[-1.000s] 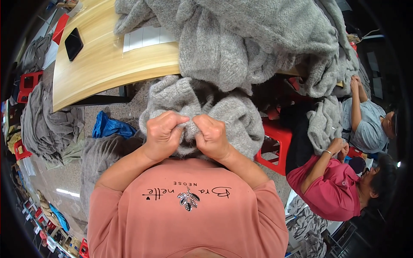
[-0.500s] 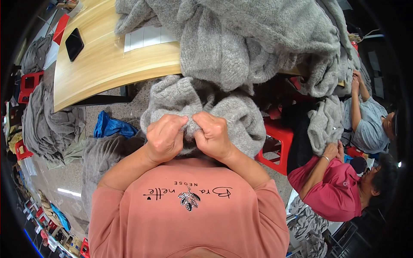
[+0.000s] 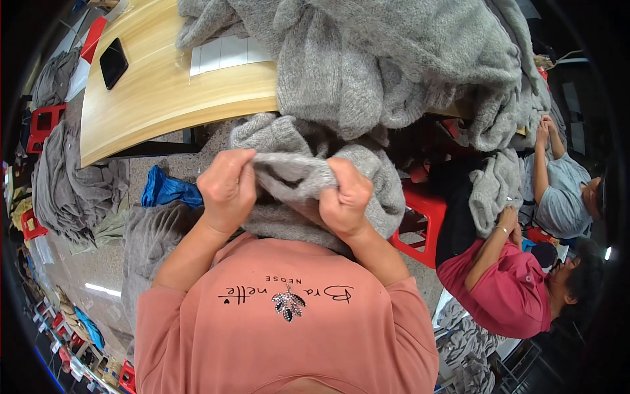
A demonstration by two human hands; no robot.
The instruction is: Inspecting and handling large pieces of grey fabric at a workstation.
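Between my two hands a fuzzy grey knitted garment (image 3: 289,174) is stretched sideways, its edge pulled taut into a band with a dark opening beneath. My left hand (image 3: 228,187) is closed round one end of that edge. The other end is gripped by my right hand (image 3: 346,197), fingers wrapped round the knit. The rest of the garment lies bunched in my lap, against the table's front edge. Whether the stretched edge is a cuff, hem or neckline I cannot tell.
Grey knitwear (image 3: 394,59) is heaped on the wooden table (image 3: 151,98), beside a black phone (image 3: 113,64). A red stool (image 3: 420,217) stands at right, near a co-worker in a red top (image 3: 499,289) handling grey knitwear. More grey garments (image 3: 79,167) are piled at left by a blue cloth (image 3: 167,188).
My hands were close together on the garment; they have moved apart, drawing its edge out between them. The co-worker's hands at right have shifted slightly.
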